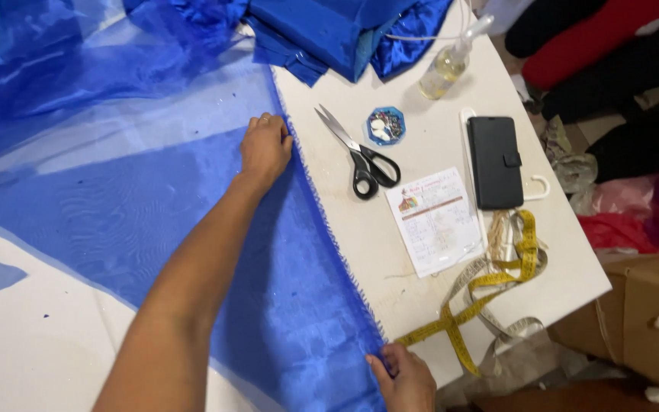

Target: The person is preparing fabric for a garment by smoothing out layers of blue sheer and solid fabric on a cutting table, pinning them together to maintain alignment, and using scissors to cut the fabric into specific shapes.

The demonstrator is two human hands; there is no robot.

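Sheer blue fabric [192, 206] lies spread over the white surface [421, 297]; left hand [265, 147] presses flat on its far edge, right hand [406, 379] pinches the near corner, stretching the edge straight, scissors [360, 155] lying just right

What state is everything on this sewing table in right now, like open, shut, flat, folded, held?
Sheer blue fabric: spread flat, edge along the table.
Left hand: pressed flat on the fabric edge.
Right hand: pinching the fabric's near edge.
Scissors: lying shut, untouched.
Pin box: open, pins showing.
Phone case: closed, lying flat.
Tape measure: unrolled, loosely tangled.
Paper sheet: lying flat.
Spray bottle: lying on its side, partly filled.
Satin pile: bunched up.
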